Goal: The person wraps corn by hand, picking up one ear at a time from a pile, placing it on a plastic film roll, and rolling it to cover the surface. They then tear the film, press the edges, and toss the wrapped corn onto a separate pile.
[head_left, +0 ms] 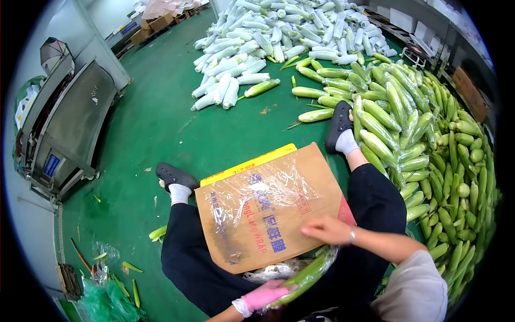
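Note:
My left hand (266, 294), in a pink glove, is closed around a green ear of corn (306, 276) in its husk. Clear plastic film covers that ear, which lies slantwise across my lap. My right hand (328, 229) is bare and slightly blurred, above the lower right of a brown cardboard box (230, 236). Its fingers look closed; whether film is between them is hidden. Shiny clear film (268, 196) lies across the box top, which carries blue and red print. Crumpled clear plastic (276, 270) shows between the box and my lap.
Film-wrapped ears (383, 115) and unwrapped green ears (456, 198) are heaped at my right. Ahead lies a large pile of ears in white foam nets (289, 27). A metal cart (78, 121) stands at left; green plastic bags (110, 300) and husk scraps litter the lower left floor.

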The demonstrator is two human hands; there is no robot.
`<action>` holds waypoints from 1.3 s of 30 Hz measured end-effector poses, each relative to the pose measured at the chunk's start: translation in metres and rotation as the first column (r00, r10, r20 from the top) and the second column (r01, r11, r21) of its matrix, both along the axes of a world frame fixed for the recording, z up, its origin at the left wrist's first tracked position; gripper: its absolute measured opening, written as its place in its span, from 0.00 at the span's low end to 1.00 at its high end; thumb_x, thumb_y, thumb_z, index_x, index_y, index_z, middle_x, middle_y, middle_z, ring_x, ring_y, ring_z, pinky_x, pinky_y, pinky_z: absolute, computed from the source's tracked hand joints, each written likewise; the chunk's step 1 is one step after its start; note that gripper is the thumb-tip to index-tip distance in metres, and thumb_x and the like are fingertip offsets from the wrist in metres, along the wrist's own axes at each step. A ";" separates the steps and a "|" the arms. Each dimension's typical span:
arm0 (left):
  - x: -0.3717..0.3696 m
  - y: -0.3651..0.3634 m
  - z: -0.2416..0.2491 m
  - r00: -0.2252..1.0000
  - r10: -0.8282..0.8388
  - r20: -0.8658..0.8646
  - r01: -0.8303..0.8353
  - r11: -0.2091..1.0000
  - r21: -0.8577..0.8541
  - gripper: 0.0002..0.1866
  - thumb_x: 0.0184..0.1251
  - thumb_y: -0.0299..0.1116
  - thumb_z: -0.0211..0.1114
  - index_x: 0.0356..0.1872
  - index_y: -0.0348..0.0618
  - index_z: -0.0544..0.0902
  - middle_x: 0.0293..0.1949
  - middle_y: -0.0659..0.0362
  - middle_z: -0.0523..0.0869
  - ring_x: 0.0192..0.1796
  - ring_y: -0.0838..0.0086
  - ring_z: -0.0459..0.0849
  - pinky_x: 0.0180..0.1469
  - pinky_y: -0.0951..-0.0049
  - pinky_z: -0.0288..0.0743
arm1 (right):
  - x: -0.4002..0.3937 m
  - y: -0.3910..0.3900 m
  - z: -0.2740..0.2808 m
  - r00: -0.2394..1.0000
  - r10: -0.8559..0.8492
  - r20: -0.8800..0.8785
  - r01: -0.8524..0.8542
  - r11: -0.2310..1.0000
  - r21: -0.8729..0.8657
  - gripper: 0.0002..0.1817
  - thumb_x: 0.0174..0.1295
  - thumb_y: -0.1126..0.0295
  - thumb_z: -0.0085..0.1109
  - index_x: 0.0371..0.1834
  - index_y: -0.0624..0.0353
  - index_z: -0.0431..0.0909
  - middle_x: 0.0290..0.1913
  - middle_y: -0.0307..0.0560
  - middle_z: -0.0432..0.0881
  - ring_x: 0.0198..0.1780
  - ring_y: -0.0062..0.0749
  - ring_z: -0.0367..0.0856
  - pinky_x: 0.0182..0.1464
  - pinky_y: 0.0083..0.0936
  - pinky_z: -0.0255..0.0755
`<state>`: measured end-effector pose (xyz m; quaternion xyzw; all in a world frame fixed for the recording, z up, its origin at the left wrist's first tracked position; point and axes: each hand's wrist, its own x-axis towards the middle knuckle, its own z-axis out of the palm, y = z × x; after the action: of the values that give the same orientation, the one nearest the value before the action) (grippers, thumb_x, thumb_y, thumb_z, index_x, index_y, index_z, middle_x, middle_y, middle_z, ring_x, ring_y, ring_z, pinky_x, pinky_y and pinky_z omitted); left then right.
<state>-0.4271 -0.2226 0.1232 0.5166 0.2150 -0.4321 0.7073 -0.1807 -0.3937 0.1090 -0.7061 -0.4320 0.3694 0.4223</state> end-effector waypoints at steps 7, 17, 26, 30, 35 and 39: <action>0.101 0.015 0.049 0.467 0.417 0.780 -0.722 0.689 0.065 0.06 0.66 0.29 0.66 0.37 0.36 0.83 0.34 0.61 0.83 0.32 0.77 0.79 0.38 0.76 0.74 | -0.094 -0.078 0.030 0.565 -0.545 -0.620 0.482 0.828 -0.288 0.14 0.72 0.62 0.58 0.51 0.62 0.80 0.35 0.41 0.86 0.25 0.21 0.81 0.23 0.17 0.76; 0.162 0.008 0.075 0.597 0.326 0.733 -0.473 0.881 -0.006 0.22 0.71 0.24 0.56 0.65 0.33 0.72 0.49 0.47 0.85 0.49 0.62 0.87 0.55 0.66 0.80 | 0.164 -0.053 0.004 0.363 -0.638 -0.679 0.802 0.585 -0.122 0.04 0.56 0.70 0.65 0.28 0.55 0.80 0.19 0.36 0.72 0.16 0.26 0.68 0.16 0.26 0.57; -0.172 0.243 0.025 0.340 0.520 0.784 -0.834 -0.220 0.507 0.12 0.72 0.26 0.55 0.51 0.32 0.79 0.33 0.59 0.83 0.31 0.78 0.77 0.36 0.74 0.73 | 0.313 -0.135 0.006 0.155 -0.688 0.709 0.941 0.320 0.105 0.40 0.53 0.63 0.69 0.70 0.64 0.66 0.60 0.67 0.77 0.61 0.56 0.77 0.65 0.40 0.70; -0.227 0.155 -0.071 0.837 0.461 0.295 -0.338 0.012 0.941 0.11 0.72 0.27 0.56 0.49 0.33 0.80 0.33 0.59 0.84 0.32 0.74 0.78 0.39 0.72 0.75 | 0.224 -0.103 0.013 0.573 -0.512 0.640 0.744 0.653 -0.144 0.24 0.56 0.64 0.69 0.53 0.67 0.78 0.44 0.53 0.85 0.46 0.41 0.85 0.52 0.33 0.77; -0.207 0.097 -0.090 0.848 0.472 0.242 -0.342 0.139 0.929 0.11 0.72 0.27 0.56 0.49 0.33 0.80 0.34 0.58 0.84 0.33 0.74 0.79 0.40 0.72 0.75 | 0.156 0.021 0.059 0.699 -0.014 0.715 0.272 0.930 -0.248 0.21 0.65 0.54 0.62 0.48 0.63 0.80 0.47 0.60 0.81 0.49 0.53 0.81 0.54 0.39 0.76; -0.211 0.088 -0.096 0.832 0.488 0.262 -0.374 0.146 0.916 0.11 0.72 0.28 0.57 0.49 0.32 0.81 0.35 0.57 0.85 0.34 0.73 0.79 0.41 0.71 0.76 | 0.167 0.149 0.044 0.719 0.106 0.686 0.220 0.903 -0.370 0.24 0.71 0.50 0.54 0.46 0.64 0.82 0.47 0.61 0.84 0.48 0.52 0.83 0.52 0.40 0.76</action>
<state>-0.6385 -0.1342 0.0269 0.7236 0.5982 -0.0233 0.3436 -0.0142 -0.2450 0.1530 -0.8801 -0.4438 0.1503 0.0768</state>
